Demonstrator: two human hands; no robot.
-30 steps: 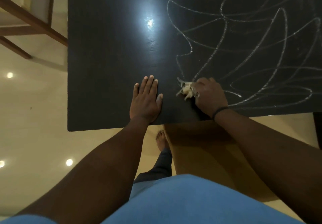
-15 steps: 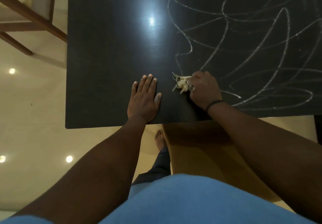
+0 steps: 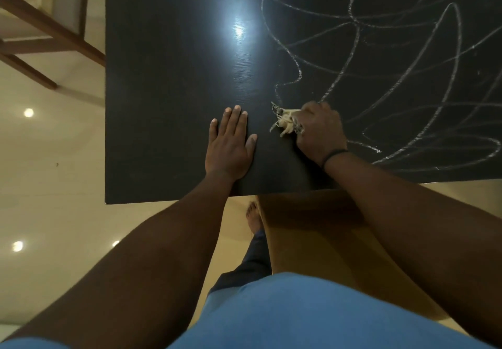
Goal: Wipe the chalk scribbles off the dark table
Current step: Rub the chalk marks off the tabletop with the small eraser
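Note:
The dark table (image 3: 168, 82) fills the upper part of the view, its right half covered with looping white chalk scribbles (image 3: 394, 58). My right hand (image 3: 320, 131) grips a small frayed pale rag (image 3: 285, 122) and presses it on the table at the left end of the scribbles. My left hand (image 3: 231, 145) lies flat on the bare dark surface just left of the rag, fingers straight and together. Only the rag's loose threads show past my fingers.
The table's near edge (image 3: 190, 199) runs just behind my wrists. A wooden chair frame (image 3: 49, 36) stands at the upper left over a glossy cream floor (image 3: 49, 213). A ceiling light glares off the table (image 3: 239, 30). My bare foot (image 3: 252, 218) shows below the edge.
My right hand has slid the rag a little away from me along the scribbles' left end, and the short chalk stroke near it has grown fainter. My left hand stays flat.

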